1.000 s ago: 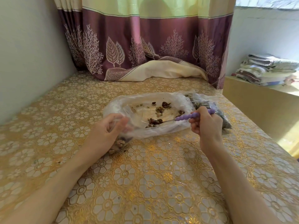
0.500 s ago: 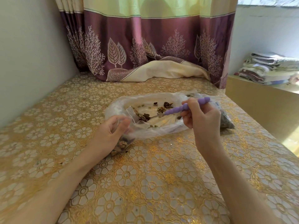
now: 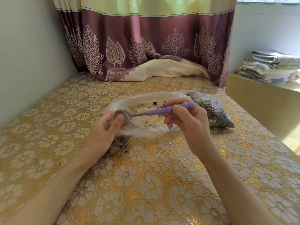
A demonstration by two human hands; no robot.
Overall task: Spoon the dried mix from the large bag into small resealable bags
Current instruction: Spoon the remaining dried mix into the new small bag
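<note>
Tipping spoon (image 3: 146, 113) into small bag (image 3: 119, 135), left-hand (image 3: 103, 133) grip.

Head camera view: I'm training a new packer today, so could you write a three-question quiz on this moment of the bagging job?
1. True or false: the right hand holds the purple-handled spoon.
2. Where is the spoon's bowl? A) deep in the large bag B) at the mouth of the small bag C) lying on the tablecloth
3. Fill in: the left hand grips the ____ bag, which already holds some dried mix.

Key: 1 true; 2 B; 3 small.
</note>
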